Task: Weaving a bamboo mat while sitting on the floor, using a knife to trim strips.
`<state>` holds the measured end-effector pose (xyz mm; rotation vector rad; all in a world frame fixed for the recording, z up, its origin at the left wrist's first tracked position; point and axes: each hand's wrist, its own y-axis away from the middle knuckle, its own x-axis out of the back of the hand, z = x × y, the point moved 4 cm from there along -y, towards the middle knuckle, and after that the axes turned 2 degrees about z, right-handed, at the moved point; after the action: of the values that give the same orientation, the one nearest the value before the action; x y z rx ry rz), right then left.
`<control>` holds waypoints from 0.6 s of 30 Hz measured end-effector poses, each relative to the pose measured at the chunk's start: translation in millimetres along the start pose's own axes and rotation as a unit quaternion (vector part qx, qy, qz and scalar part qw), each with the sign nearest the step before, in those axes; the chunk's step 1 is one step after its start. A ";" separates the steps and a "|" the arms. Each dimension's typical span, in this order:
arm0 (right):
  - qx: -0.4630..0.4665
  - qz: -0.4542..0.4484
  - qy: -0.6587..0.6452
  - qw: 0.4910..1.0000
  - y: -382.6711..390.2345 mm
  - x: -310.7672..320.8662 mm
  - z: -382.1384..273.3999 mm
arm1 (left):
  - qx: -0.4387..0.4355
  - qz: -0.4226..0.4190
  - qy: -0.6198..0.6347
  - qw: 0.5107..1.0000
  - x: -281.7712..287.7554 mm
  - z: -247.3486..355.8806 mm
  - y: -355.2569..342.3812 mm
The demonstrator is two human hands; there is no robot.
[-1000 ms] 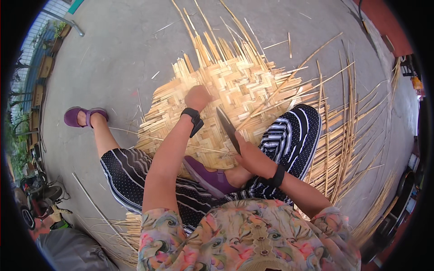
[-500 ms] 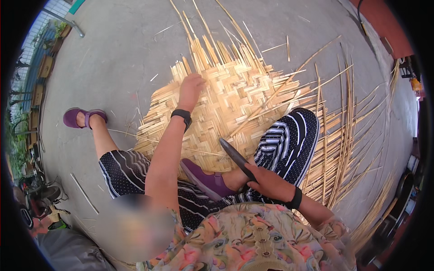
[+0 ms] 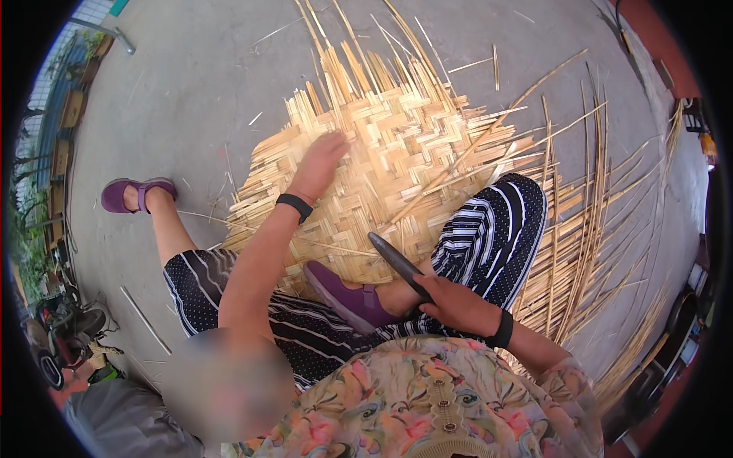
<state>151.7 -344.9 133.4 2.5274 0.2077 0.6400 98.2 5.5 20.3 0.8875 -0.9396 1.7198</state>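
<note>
A mat woven from pale flat plant strips [image 3: 389,153] lies on the ground before me, with long unwoven ends sticking out at its far and right sides. My left hand [image 3: 324,156] rests on its left part, fingers stretched out over the weave and slightly blurred; no thing shows in them. My right hand [image 3: 458,304] is closed round the near end of a dark, tapered tool [image 3: 395,259]. The tool's rounded tip points far and left above the mat's near part. The end inside my grip is hidden. My purple shoe [image 3: 347,298] is at the mat's near edge.
Long loose strips [image 3: 580,221] spread over the right side, some crossing the mat. My bent knee [image 3: 496,237] in striped trousers stands between them and the tool. Plant boxes [image 3: 72,109] line the far left. A grey bag [image 3: 122,412] is at the near left.
My left hand has slid a little nearer and its fingers lie flatter on the mat; the left forearm has swung left. My right hand still holds the tool in nearly the same place.
</note>
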 end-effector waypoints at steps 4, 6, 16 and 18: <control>-0.019 -0.009 -0.007 1.000 0.7 2.7 2.1 | -0.029 -0.015 -0.006 0.999 -1.8 19.4 5.0; 0.002 0.003 -0.006 1.000 1.2 -0.8 4.9 | -0.062 -0.013 -0.026 0.998 0.5 25.3 11.1; -0.017 -0.017 -0.014 1.000 -0.3 1.7 8.5 | -0.087 -0.199 -0.119 0.969 18.3 48.1 12.4; -0.012 -0.020 -0.014 1.000 3.5 8.7 1.6 | -0.118 -0.256 -0.150 0.948 26.7 50.9 15.9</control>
<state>160.2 -346.3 137.5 2.5019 0.2388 0.5881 83.0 -33.3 63.0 1.1340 -0.9794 1.0251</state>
